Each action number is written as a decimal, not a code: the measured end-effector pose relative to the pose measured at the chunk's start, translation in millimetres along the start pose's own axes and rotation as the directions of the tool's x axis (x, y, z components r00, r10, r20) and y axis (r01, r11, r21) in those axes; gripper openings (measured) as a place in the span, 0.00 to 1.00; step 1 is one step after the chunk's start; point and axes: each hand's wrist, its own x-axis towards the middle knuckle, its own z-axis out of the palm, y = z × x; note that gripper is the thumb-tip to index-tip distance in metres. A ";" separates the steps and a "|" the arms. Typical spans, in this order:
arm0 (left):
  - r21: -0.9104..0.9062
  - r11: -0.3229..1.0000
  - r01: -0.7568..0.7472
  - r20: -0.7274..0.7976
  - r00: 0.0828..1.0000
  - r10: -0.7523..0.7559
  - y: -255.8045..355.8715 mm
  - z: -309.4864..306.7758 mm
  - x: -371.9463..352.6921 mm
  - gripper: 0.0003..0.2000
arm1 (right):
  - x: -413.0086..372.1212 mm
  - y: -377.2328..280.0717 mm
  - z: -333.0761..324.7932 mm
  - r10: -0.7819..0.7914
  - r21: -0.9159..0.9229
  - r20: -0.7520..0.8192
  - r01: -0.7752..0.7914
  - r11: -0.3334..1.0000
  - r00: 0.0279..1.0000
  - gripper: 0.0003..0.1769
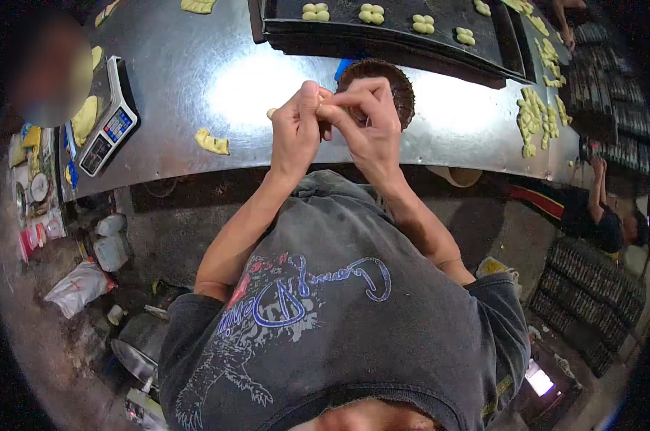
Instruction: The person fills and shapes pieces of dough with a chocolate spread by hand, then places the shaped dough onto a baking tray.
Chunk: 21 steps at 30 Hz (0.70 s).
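My left hand (295, 133) is closed, with the end of a pale yellow dough piece (271, 113) poking out at its outer side. My right hand (370, 122) meets it over the metal table, thumb and fingers pinched together against the left fingertips. A small pale bit of dough (321, 103) shows between the two hands; most of it is hidden by the fingers. Just behind my right hand stands a round brown bowl (404, 86), its contents mostly covered. A loose strip of dough (212, 141) lies on the table to the left.
A black baking tray (397, 42) with clustered dough balls sits at the back. On the left is a digital scale (109, 129) near a blurred person. Several dough pieces (533, 118) lie at right. Another person (605, 215) is at far right, by stacked dark trays (591, 294).
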 end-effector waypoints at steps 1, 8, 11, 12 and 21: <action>-0.015 1.000 -0.006 0.014 1.000 0.006 -1.0 2.2 -2.6 0.33 | 3.0 7.0 -1.7 0.013 0.060 0.023 -0.015 0.998 1.000 0.11; -0.104 0.984 0.147 0.062 0.988 -0.141 -21.7 -6.5 -17.4 0.47 | 13.0 27.2 7.3 0.445 0.421 0.580 -0.718 0.554 0.683 0.12; -0.139 0.948 0.285 0.062 0.958 -0.279 -48.2 -29.9 -28.5 0.46 | -7.5 40.5 33.7 0.195 0.032 0.357 -0.221 0.975 0.913 0.14; -0.169 0.924 0.343 0.020 0.938 -0.345 -63.8 -39.4 -32.6 0.47 | -12.0 51.4 40.0 -0.119 -0.059 0.342 0.148 0.987 0.932 0.17; -0.019 0.872 0.489 -0.084 0.868 -0.489 -86.0 -115.9 -88.7 0.34 | -14.6 89.9 118.3 0.078 0.089 0.574 -0.157 0.984 0.815 0.16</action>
